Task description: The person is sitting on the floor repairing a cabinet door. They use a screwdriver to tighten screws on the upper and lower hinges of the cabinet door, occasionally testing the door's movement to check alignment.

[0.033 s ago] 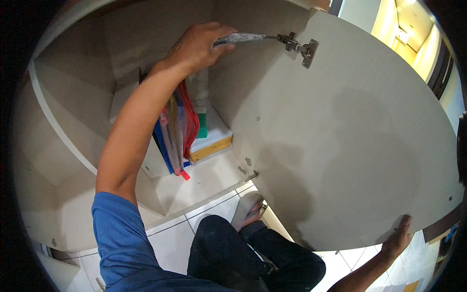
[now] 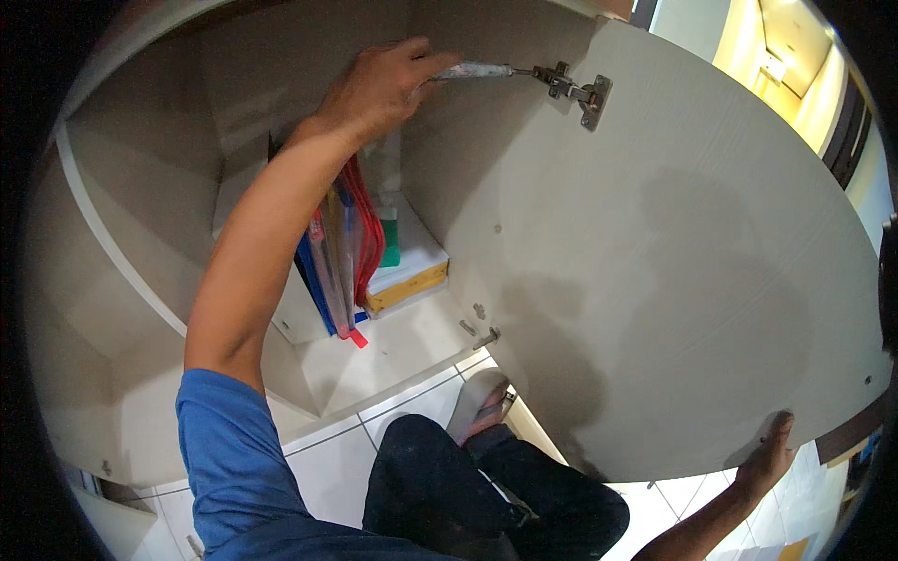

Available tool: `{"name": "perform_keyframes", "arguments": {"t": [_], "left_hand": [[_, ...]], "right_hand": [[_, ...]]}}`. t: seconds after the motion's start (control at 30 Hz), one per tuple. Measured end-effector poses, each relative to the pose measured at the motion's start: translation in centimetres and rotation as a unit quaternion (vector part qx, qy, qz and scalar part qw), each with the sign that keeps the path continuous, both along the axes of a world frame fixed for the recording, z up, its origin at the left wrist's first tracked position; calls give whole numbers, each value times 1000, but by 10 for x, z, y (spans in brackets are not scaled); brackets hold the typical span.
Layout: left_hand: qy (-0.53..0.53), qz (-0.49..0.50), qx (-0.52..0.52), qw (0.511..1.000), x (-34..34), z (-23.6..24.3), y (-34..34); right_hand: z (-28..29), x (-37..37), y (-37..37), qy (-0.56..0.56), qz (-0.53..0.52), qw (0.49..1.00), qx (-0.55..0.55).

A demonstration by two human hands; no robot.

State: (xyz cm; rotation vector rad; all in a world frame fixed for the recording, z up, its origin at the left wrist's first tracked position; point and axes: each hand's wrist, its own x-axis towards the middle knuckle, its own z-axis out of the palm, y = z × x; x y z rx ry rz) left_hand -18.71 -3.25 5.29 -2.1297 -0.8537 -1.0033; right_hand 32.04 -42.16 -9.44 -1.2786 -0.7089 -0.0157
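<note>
Screwdriver (image 2: 482, 71): where is it relative to your hands?

In my left hand (image 2: 382, 86). Fingers and thumb closed on the rear of the handle, shaft pointing right, away from the palm, to the upper hinge (image 2: 564, 86).

Tip seated?

Can't tell. It's at the hinge's cabinet-side end; too small to see whether it sits in a screw head.

Other hand?

Well apart from the screwdriver, lower right. My right hand (image 2: 767, 456) has the lower edge of the cabinet door (image 2: 692, 280): thumb on the inner face, other fingers hidden behind the panel. Can't tell how firm that grip is.

Door position?

Open, to the right of the side wall (image 2: 454, 159). Hinge cup is on its inner face.

Anything under the left arm?

Red folder (image 2: 371, 245) standing in the cabinet, yellow-edged paper stack (image 2: 410, 283) just beside it, to the right. I'm touching neither.
</note>
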Motion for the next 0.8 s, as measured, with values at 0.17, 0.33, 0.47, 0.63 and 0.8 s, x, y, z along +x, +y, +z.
{"name": "perform_keyframes", "arguments": {"t": [0.17, 0.33, 0.47, 0.63, 0.8], "left_hand": [[66, 59, 54, 995, 5, 5, -6], [-121, -25, -192, 974, 14, -8, -6], [-106, -18, -174, 979, 9, -9, 3], [-162, -42, -285, 944, 14, 17, -7], [-115, -51, -190, 974, 10, 14, -6]], "right_hand": [[6, -8, -4, 24, -30, 999, -12], [-6, -7, -11, 20, -41, 999, -1], [-10, -3, -8, 9, -73, 997, 12], [-2, -7, -11, 21, -29, 999, -13], [-3, -10, -9, 17, -44, 999, -17]]}}
